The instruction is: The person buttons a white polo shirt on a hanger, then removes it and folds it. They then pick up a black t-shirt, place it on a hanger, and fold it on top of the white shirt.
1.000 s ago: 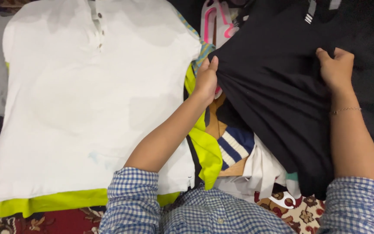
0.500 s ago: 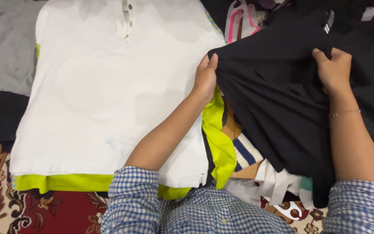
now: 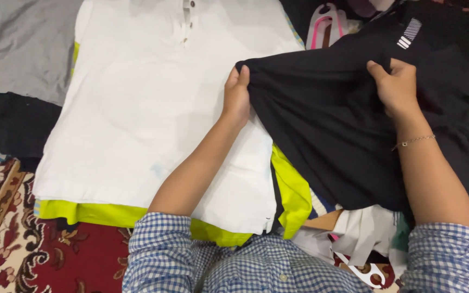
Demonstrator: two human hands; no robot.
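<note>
Leftward over the white polo shirt comes the black shirt (plain, white-striped tag), both hands gripping its edge.

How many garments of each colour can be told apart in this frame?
White polo shirt: 1
Black garment, held by left hand and right hand: 1
Yellow-green garment: 1
Grey garment: 1
Total: 4; the mixed heap lower right cannot be counted.
</note>
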